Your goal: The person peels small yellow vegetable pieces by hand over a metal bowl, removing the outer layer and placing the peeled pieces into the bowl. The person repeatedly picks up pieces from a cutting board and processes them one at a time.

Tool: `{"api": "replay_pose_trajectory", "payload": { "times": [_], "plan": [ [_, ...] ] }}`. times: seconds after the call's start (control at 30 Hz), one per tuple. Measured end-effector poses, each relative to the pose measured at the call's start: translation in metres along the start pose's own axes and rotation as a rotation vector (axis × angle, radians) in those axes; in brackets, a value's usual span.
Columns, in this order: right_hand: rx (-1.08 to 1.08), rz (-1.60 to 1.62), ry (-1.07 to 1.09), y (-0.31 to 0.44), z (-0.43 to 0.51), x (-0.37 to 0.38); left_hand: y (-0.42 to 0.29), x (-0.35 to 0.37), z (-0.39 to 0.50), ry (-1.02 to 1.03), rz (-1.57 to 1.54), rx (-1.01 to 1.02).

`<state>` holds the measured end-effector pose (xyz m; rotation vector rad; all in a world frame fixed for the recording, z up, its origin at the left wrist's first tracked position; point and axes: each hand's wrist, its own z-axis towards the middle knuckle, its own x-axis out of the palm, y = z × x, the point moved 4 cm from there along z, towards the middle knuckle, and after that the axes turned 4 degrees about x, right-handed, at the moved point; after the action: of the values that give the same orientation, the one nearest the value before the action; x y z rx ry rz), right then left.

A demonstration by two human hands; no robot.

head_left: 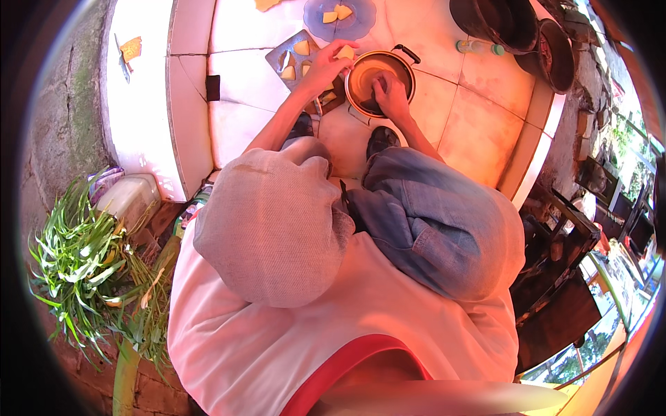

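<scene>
My left hand (pixel 323 68) holds a pale yellow cut piece (pixel 345 52), likely a vegetable or fruit, just beside the rim of a round metal pot (pixel 414 86). My right hand (pixel 391 96) reaches into the pot with its fingertips bent down at the liquid (pixel 362 78); whether they grip anything is hidden. Left of the pot lies a patterned grey board (pixel 298 37) with several pale pieces (pixel 287 73) on it. Two more pieces (pixel 330 17) rest on a bluish scalloped plate (pixel 360 27) beyond my left hand. Both feet stand on the tiles close to the pot.
A small bottle (pixel 477 47) with a green cap lies right of the pot, near large dark pots (pixel 555 57). On the white ledge at left are a knife (pixel 124 67) and an orange-yellow scrap (pixel 131 48). Long green leaves (pixel 78 255) lie at lower left beside a plastic container (pixel 130 196).
</scene>
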<state>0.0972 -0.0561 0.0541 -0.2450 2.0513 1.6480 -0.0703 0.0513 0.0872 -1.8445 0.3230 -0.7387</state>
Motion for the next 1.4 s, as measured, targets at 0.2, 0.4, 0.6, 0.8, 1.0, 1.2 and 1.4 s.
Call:
{"api": "replay_pose_trajectory", "payload": {
  "times": [0.2,0.4,0.6,0.8,1.0,1.2,1.4],
  "plan": [
    [0.07,0.023,-0.097,-0.004,0.005,-0.008,0.021,0.042,0.004,0.257,0.341,0.149],
    [0.221,0.284,-0.052,-0.038,0.01,-0.003,0.07,0.052,0.022,0.207,0.305,-0.347],
    [0.21,0.268,-0.052,-0.039,0.009,-0.002,0.089,0.053,0.03,0.123,0.365,-0.271],
    [0.231,0.273,-0.051,-0.037,0.009,0.001,0.11,0.043,0.032,0.051,0.579,-0.108],
    [0.246,0.225,-0.008,-0.038,0.008,-0.001,0.114,0.045,0.024,0.015,0.023,-0.374],
    [0.22,0.218,0.024,-0.035,0.007,-0.001,0.113,0.048,0.021,0.007,-0.004,-0.304],
    [0.197,0.195,0.05,-0.044,0.009,0.003,0.123,0.047,0.027,0.027,0.08,-0.377]
  ]
}}
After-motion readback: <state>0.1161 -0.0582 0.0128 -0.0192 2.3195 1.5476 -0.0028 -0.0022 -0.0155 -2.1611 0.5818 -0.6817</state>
